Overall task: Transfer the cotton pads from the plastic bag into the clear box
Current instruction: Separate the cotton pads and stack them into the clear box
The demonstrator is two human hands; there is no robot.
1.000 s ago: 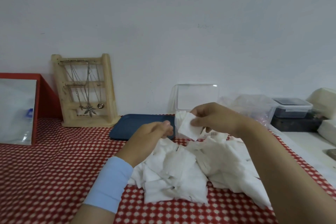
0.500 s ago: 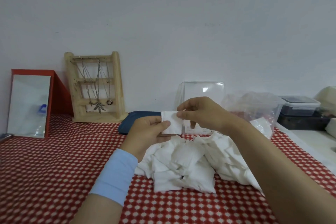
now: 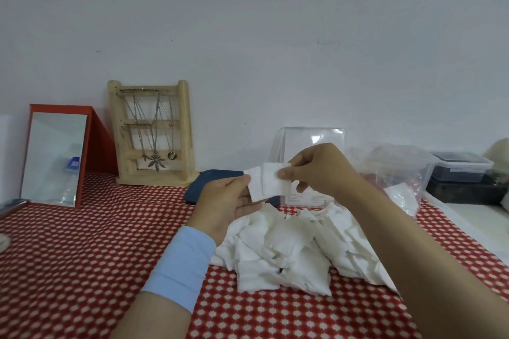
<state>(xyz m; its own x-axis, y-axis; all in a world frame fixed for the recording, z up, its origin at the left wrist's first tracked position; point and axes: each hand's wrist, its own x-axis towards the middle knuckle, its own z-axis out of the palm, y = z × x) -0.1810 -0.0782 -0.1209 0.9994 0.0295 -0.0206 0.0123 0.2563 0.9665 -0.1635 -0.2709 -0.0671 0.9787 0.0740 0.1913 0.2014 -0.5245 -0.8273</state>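
My left hand is raised above the counter, thumb and fingers pinching a square white cotton pad by its left edge. My right hand comes in from three o'clock and pinches a second pad between thumb and forefinger. The two pads overlap, the second lying in front of the first. A pale blue wristband sits on my left wrist.

Below my hands, at six o'clock from them, a loose pile of cotton pads lies on the red-and-white patterned cloth. The clear box stands at twelve o'clock from the pile, near the wall, partly hidden behind my right hand. The plastic bag slumps at two o'clock from the pile, just beside the box, with some white pads showing inside. A dark blue tray lies at eleven o'clock, a wooden jewellery stand hung with chains at ten o'clock, and a red-framed mirror further out towards nine o'clock. A dark lidded container sits far out at three o'clock.
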